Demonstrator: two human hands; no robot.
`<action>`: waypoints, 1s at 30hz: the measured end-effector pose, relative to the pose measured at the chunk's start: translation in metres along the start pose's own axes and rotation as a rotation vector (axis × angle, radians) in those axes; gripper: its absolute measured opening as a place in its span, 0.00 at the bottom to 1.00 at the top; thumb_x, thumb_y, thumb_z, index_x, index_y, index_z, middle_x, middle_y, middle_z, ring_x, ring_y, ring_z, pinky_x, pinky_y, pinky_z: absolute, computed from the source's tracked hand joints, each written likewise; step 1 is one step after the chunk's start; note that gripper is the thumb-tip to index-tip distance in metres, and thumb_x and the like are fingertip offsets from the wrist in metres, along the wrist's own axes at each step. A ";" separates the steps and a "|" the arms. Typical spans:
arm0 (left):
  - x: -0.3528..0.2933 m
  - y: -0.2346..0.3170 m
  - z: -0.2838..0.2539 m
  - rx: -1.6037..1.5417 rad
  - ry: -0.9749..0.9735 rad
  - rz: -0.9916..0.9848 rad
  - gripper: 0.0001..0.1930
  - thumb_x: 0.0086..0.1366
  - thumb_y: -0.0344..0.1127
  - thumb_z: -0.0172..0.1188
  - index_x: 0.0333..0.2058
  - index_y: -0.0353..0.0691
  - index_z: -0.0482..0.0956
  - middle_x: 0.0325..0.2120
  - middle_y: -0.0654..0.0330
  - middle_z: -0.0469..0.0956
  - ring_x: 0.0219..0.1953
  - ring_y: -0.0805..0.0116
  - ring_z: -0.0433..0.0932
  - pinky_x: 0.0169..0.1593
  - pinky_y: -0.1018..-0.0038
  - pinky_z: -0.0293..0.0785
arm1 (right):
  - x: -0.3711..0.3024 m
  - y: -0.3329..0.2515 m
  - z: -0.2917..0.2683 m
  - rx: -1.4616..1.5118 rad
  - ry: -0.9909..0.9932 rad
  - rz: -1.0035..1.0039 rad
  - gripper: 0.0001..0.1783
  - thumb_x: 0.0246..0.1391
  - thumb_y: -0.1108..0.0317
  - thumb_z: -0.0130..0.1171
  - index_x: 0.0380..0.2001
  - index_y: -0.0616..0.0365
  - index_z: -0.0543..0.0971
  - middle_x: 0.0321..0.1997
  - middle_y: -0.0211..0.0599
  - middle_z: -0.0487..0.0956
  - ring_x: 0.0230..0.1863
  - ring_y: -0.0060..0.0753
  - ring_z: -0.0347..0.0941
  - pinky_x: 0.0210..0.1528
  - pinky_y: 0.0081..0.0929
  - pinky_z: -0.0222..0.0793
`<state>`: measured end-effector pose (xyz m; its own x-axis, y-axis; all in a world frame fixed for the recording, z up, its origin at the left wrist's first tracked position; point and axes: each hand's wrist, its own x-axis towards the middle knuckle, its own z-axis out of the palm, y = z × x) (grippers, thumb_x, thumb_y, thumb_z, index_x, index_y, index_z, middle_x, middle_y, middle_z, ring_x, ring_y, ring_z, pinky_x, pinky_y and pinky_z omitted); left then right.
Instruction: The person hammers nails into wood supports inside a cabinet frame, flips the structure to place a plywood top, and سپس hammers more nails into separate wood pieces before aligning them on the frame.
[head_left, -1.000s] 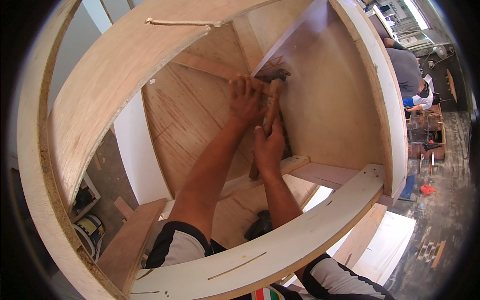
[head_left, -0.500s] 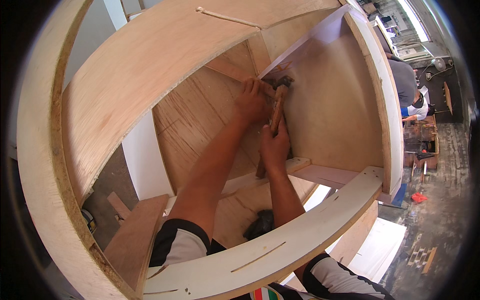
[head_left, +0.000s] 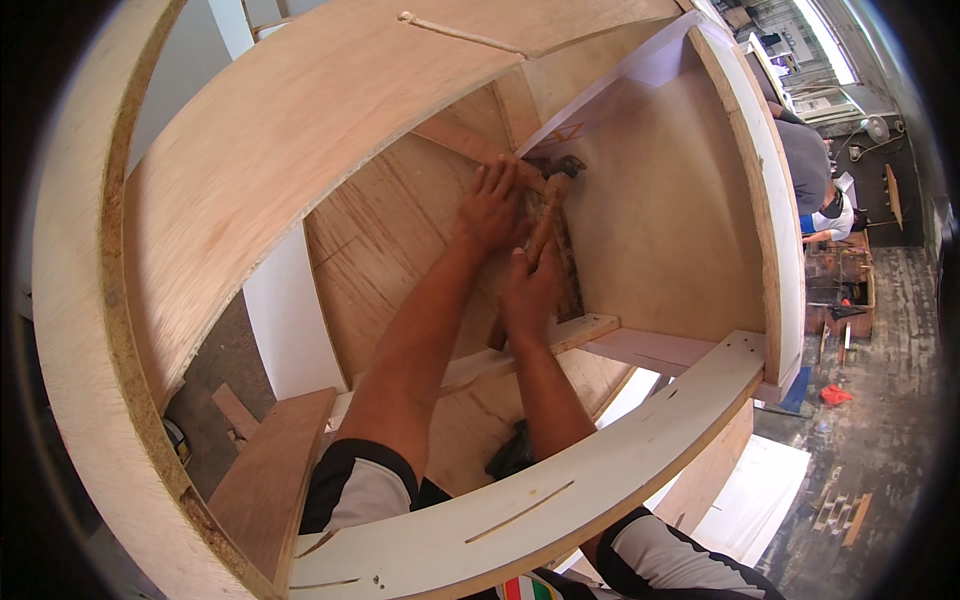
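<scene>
In the far inner corner of a curved plywood frame, my right hand (head_left: 529,298) is closed around the wooden handle of a hammer (head_left: 544,228). The dark metal hammer head (head_left: 567,166) is close to the corner, next to the tilted side panel (head_left: 670,200). Just left of the hammer, my left hand (head_left: 490,210) lies with its fingers stretched out over the end of a wooden batten (head_left: 455,137). Its thumb side is partly hidden near the hammer. Whether a nail is there is too small to tell.
A curved white-faced rail (head_left: 560,490) crosses in front of my forearms. The broad curved plywood panel (head_left: 300,120) rises at left, beside a loose board (head_left: 270,470). A black bag-like thing (head_left: 512,452) lies below my right forearm. Another person (head_left: 830,215) is at the far right.
My right hand and the hammer handle have shifted left, with the hammer head staying near the corner. My left fingers have straightened from a more curled pose.
</scene>
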<state>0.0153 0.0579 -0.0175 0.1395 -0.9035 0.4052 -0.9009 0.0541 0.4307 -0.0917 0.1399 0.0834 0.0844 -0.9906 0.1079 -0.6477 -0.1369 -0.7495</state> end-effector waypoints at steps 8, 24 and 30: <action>0.006 -0.019 0.006 -0.126 -0.077 -0.003 0.34 0.65 0.49 0.58 0.67 0.42 0.67 0.72 0.56 0.59 0.76 0.54 0.50 0.76 0.53 0.46 | -0.002 -0.007 0.017 0.371 0.053 0.390 0.27 0.54 0.73 0.57 0.58 0.66 0.66 0.42 0.52 0.77 0.30 0.45 0.79 0.34 0.39 0.78; -0.001 -0.024 -0.030 0.035 -0.004 -0.354 0.31 0.68 0.44 0.57 0.69 0.57 0.66 0.73 0.67 0.59 0.77 0.57 0.49 0.73 0.37 0.42 | 0.016 0.030 0.064 0.161 0.051 0.455 0.31 0.71 0.48 0.46 0.52 0.73 0.72 0.44 0.57 0.79 0.39 0.49 0.79 0.43 0.42 0.73; 0.001 -0.024 -0.030 -0.049 -0.057 -0.394 0.32 0.66 0.44 0.59 0.69 0.58 0.66 0.73 0.67 0.58 0.77 0.57 0.48 0.73 0.35 0.43 | 0.015 0.019 0.063 0.080 0.158 0.309 0.32 0.73 0.48 0.43 0.52 0.75 0.72 0.48 0.61 0.79 0.47 0.58 0.77 0.51 0.48 0.69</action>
<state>0.0494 0.0685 -0.0029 0.4466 -0.8810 0.1565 -0.7618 -0.2827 0.5828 -0.0556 0.1221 0.0295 -0.2282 -0.9729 -0.0366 -0.5626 0.1625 -0.8106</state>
